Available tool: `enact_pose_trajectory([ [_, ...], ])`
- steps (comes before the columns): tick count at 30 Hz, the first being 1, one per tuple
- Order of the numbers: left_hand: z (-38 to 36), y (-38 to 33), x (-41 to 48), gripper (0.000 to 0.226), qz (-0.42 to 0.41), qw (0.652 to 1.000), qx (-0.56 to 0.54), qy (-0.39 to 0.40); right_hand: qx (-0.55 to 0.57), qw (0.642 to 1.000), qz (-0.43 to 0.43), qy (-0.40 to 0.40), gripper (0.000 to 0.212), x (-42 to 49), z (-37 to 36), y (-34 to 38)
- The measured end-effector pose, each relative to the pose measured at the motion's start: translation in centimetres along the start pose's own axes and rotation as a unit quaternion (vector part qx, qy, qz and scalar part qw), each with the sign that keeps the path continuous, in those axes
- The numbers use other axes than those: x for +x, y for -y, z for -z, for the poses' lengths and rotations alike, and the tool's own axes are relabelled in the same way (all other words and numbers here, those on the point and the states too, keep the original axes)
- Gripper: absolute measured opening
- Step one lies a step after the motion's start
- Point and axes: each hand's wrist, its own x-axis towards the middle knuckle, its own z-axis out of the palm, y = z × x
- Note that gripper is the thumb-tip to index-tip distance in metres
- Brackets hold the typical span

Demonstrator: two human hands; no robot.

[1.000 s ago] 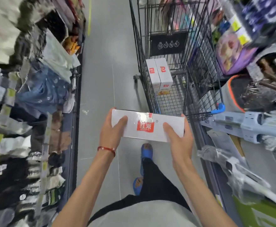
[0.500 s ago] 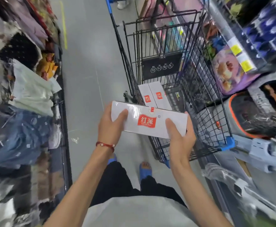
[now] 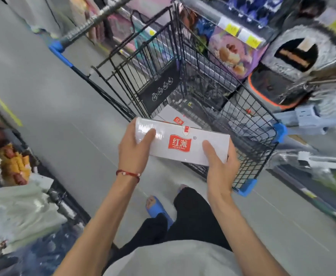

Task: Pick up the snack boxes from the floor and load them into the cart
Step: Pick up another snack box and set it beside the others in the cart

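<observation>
Partway through loading: white rectangular cardboard snack box with red logo [image 3: 183,145] gripped at either end by left hand [image 3: 135,150] and right hand [image 3: 220,168], held at near edge of black wire shopping cart [image 3: 258,148], not yet lowered in; matching white boxes [image 3: 175,118] already inside (number unclear).

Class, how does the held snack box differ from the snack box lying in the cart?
The held box is in the air, gripped at both ends by the left hand and right hand; the cart box lies untouched on the floor of the cart. The held box is in plain view; the cart box is mostly hidden behind it. Both are white with a red logo.
</observation>
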Motion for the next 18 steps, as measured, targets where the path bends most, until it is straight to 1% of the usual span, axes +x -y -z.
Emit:
enact_pose_trajectory([
  [2, -0.4, -0.8, 1.6, 0.036, -0.018, 1.000, 0.005, 0.022, 0.031, 0.999, -0.002, -0.032, 0.041, 0.3, -0.7, 0.2],
  [5, -1.8, -2.8, 3.9, 0.048, -0.035, 0.998, 0.012, 0.058, 0.049, 0.996, 0.004, -0.079, 0.038, 1.7, -1.4, 0.9],
  [9, -4.6, -4.9, 7.8, 0.048, -0.041, 0.993, 0.021, 0.108, 0.060, 0.991, -0.003, -0.120, 0.043, 4.9, -2.2, 1.6],
  [13, -8.0, -6.1, 12.8, 0.046, -0.044, 0.988, 0.046, 0.143, 0.073, 0.988, -0.010, -0.137, 0.044, 10.0, -3.2, 1.9],
  [16, -10.4, -6.3, 16.0, 0.058, -0.031, 0.985, 0.068, 0.155, 0.070, 0.987, -0.020, -0.142, 0.048, 13.3, -3.7, 1.3],
  [18, -12.2, -6.3, 17.8, 0.061, -0.021, 0.983, 0.082, 0.164, 0.057, 0.986, -0.033, -0.151, 0.054, 15.2, -3.9, 0.4],
])
